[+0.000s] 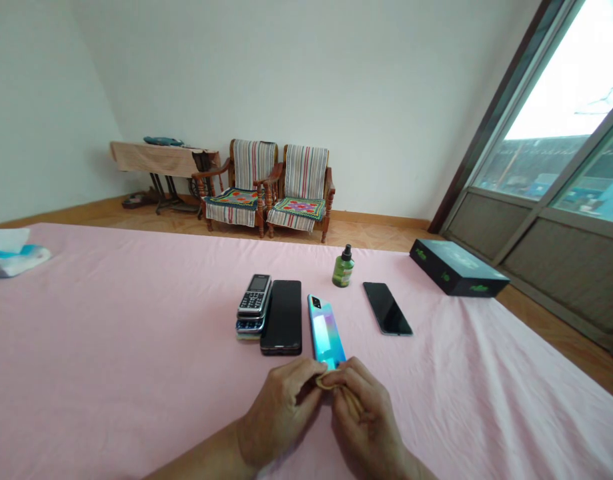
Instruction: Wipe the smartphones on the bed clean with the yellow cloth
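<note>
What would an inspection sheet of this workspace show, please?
Surface: pink cloth over a wide table, lightly creased.
Things in hand: small tan cloth, pinched at the near end of a blue phone that lies back up.
Clutter: stack of keypad phones; black phone beside it; second black phone further right; green spray bottle, upright; black box near the right edge; tissue pack far left.
Hands: left hand and right hand are together, both closed on the cloth.
Cables: nothing seen.
Surroundings: two wooden chairs, a side table, a large window on the right.
</note>
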A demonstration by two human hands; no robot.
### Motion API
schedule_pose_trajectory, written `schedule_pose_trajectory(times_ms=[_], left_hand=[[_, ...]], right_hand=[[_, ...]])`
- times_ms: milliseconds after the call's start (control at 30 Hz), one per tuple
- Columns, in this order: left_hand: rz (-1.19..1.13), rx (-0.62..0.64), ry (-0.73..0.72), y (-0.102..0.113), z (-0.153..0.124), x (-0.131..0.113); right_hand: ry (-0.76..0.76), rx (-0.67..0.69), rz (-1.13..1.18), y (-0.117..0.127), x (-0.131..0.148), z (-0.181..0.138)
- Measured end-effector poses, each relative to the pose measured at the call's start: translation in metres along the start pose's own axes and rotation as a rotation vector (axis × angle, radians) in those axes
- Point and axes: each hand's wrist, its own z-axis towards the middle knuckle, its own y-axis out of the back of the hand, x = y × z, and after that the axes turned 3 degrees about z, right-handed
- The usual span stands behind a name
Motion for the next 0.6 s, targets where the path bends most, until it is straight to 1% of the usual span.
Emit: schedule_pose_trajectory(times_ms=[100, 200, 267, 333, 400, 500, 600], left_hand=[[0.045, -0.024, -0.025, 0.003, 0.0, 0.0], [0.113, -0.098, -0.052, 0.005, -0.001, 0.002], [0.137, -0.143, -0.034, 0.005, -0.001, 0.004], [0.147, -0.172, 0.001, 0.004, -0.002, 0.005], [0.12, -0.208, 0.075, 0.003, -0.002, 0.005], [0.007, -0.242, 0.256, 0.001, -0.001, 0.007], [-0.125, -0.22, 0.386, -0.001, 0.001, 0.011]], right_hand=[[-0.093, -0.084, 0.04, 0.003, 0.001, 0.003], [-0.221, -0.141, 0.084, 0.005, 0.004, 0.005], [-0.229, -0.125, 0.092, 0.005, 0.005, 0.005], [-0.19, -0.091, 0.081, 0.004, 0.005, 0.005], [-0.167, -0.072, 0.066, 0.003, 0.004, 0.005], [-0.168, -0.059, 0.048, 0.003, 0.005, 0.006], [-0.159, -0.046, 0.057, 0.002, 0.005, 0.005]])
